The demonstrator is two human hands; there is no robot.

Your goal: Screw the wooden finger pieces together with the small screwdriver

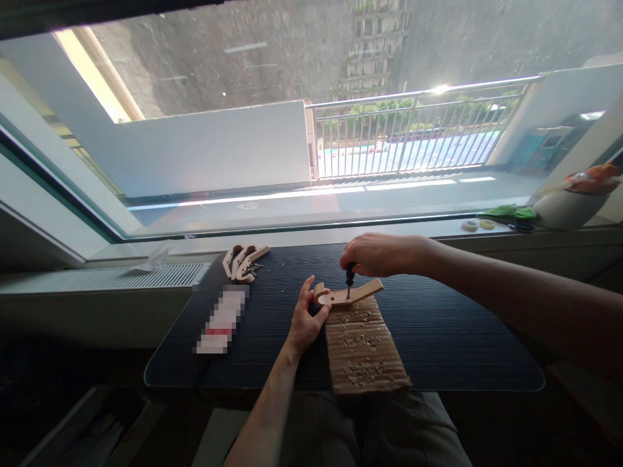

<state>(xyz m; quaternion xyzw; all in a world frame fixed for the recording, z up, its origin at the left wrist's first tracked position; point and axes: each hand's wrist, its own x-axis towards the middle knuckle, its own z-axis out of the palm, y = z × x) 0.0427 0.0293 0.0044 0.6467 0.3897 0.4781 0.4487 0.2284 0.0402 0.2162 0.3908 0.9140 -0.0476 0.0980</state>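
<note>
The right hand [372, 254] arches over the work, its grip closed round the dark handle of a near-upright screwdriver [350, 277]. Across from me, the left hand's [307, 319] grip clamps the curled end of a smooth wooden hook [341, 298] atop ridged, debris-speckled cardboard [372, 355] on the black, grained desk [452, 331].

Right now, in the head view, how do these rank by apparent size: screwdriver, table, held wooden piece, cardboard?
Largest to smallest:
1. Table
2. Cardboard
3. Held wooden piece
4. Screwdriver, partly hidden by the right hand
</note>
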